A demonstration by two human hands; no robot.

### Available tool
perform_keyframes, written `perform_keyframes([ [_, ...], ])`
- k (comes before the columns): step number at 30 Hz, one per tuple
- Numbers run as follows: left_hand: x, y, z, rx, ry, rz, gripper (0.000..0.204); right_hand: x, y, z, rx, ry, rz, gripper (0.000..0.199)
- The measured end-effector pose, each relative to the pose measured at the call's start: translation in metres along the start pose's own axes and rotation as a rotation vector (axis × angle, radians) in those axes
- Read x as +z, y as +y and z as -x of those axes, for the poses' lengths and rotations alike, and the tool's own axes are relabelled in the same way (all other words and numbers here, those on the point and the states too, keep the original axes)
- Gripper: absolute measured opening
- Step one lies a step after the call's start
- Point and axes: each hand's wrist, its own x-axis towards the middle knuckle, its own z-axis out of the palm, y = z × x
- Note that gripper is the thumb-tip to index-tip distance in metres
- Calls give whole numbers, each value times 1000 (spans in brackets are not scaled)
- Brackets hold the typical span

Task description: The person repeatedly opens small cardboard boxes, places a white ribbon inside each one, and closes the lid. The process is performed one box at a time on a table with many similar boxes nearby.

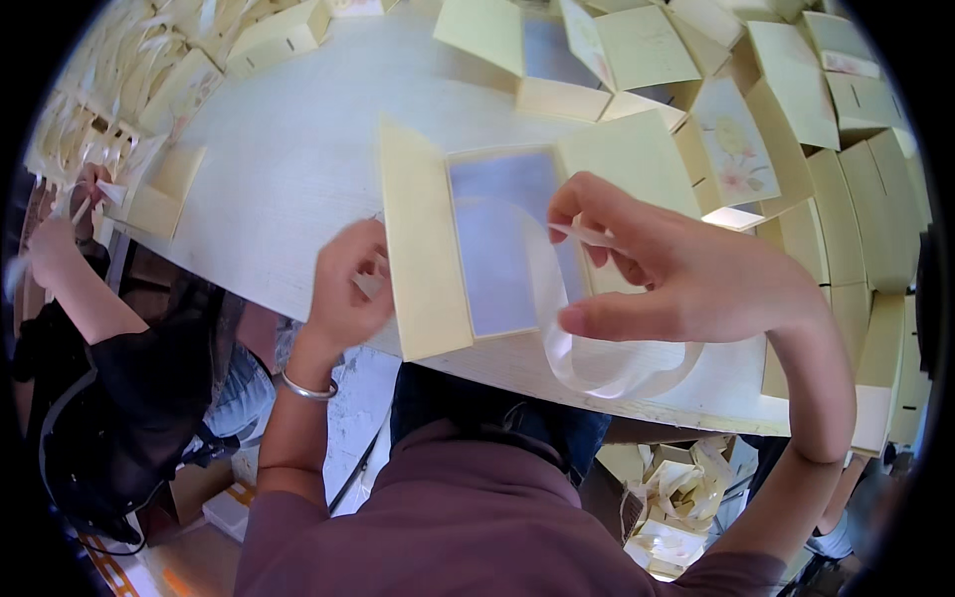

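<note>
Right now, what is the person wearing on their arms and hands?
The left hand has a thin silver bangle around its wrist. The right hand wears nothing, no glove or ring that shows. Both forearms are bare, with short mauve sleeves higher up.

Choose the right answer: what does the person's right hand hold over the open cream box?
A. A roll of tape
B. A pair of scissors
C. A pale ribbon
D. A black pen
C: the right hand pinches a pale ribbon between its fingers, and the ribbon curves down in a loop over the open cream box on the table.
</note>
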Motion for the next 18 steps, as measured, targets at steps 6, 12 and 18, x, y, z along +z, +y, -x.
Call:
perform_keyframes([
  [6, 20, 12, 17, -49, -100, 102, 35, 32, 31, -44, -217, -20, 172, 18],
  [12, 29, 7, 13, -32, -88, 57, 36, 54, 24, -55, -392, 96, 153, 17],
  [18, 30, -3, 16, 43, -126, -51, 30, 70, 44, -63, -333, -24, 486, 16],
])
